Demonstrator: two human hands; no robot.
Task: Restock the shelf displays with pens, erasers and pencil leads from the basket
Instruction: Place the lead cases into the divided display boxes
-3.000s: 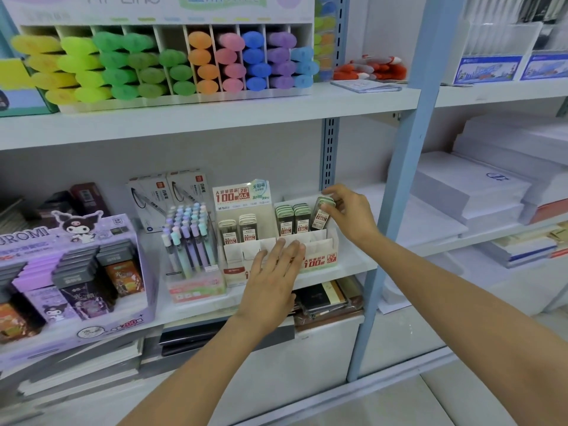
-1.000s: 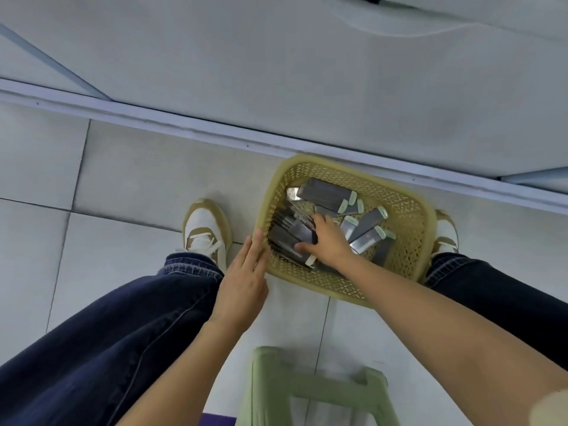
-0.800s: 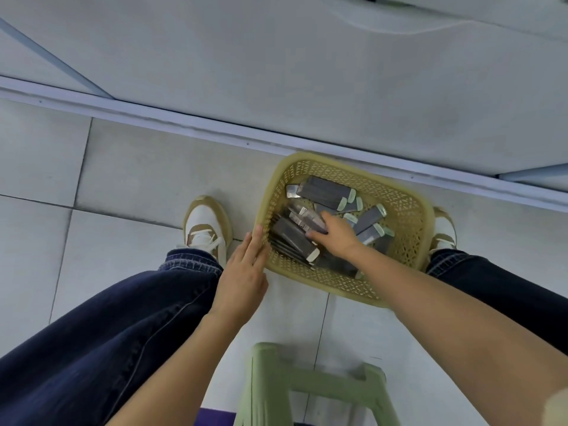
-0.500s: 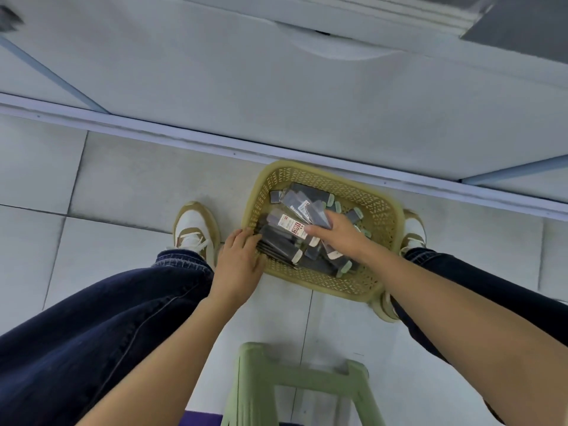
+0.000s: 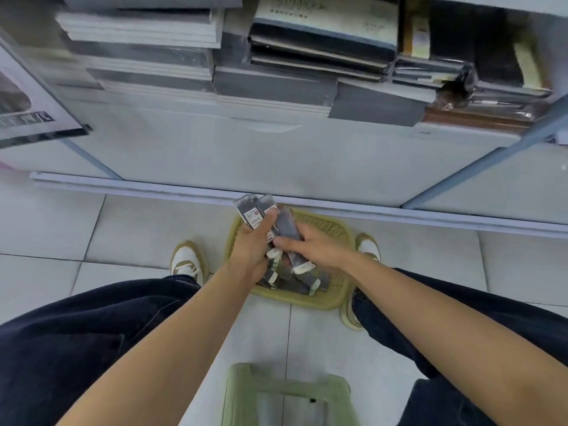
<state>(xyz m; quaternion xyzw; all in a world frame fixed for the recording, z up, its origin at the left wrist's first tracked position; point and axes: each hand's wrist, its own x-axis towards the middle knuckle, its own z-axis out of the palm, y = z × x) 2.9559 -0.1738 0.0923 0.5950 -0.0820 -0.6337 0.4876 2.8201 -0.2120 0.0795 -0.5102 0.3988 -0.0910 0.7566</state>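
Stacked grey and white notebooks [image 5: 276,56] fill the shelf across the top of the frame. At centre, above a yellow woven plastic basket [image 5: 335,299] on the tiled floor, the left hand [image 5: 250,253] grips a bundle of slim grey pencil-lead cases [image 5: 261,210], and the right hand [image 5: 319,247] pinches one.

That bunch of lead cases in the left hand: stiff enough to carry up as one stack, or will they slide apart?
Probably stiff: the lead cases keep straight edges above the left hand. Likely to slide on each other: they look glossy and fan out, with the right hand pinching one. Seemingly light: one grip holds several.
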